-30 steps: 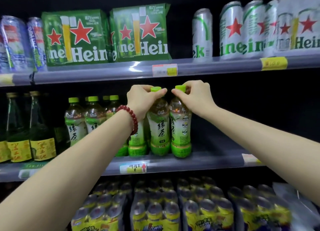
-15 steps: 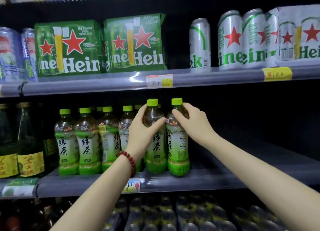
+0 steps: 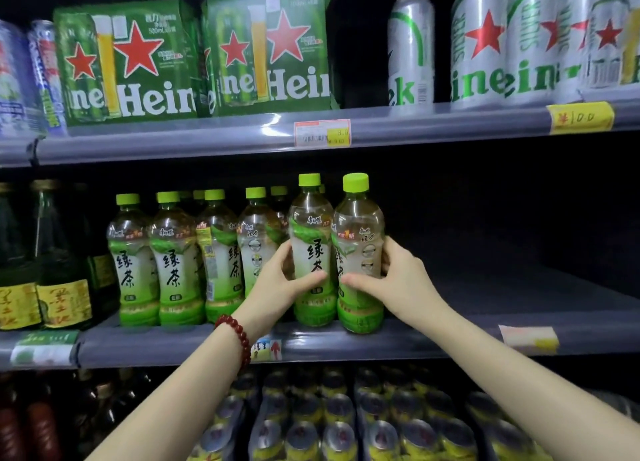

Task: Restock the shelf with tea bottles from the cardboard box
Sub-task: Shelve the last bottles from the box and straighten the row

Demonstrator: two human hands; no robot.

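- two green tea bottles stood side by side and touching at the near edge of the middle shelf (image 3: 450, 336), just right of the row of like bottles (image 3: 176, 260) already stocked.
- the left hand (image 3: 277, 284) was wrapped around the mid-body of the left bottle (image 3: 311, 249), thumb across the front of the label and fingers behind, closed on it.
- the right hand (image 3: 398, 280) gripped the right bottle (image 3: 358, 249) the same way, thumb low on the front and fingers curled round the far right side.
- both bases looked to be resting on the shelf, both bottles upright; the right one sat a touch nearer the edge.
- each bottle looked full, so i judged it fairly heavy for one hand, with the weight low and steady while upright.
- the plastic wall was thin and would give under a hard squeeze; the glossy label sleeve looked slippery.
- the waist of the label, where the hands sat, seemed the best hold; the green cap (image 3: 355, 182) or neck would serve for lifting but less for sliding.
- the shelf to the right was bare and dark, leaving room for more bottles.
- the cardboard box was not in view.
- a red bead bracelet (image 3: 239, 339) sat on the left wrist, clear of the bottles.
- beer packs (image 3: 128, 62) and cans (image 3: 479, 45) filled the shelf above, leaving little headroom over the caps.
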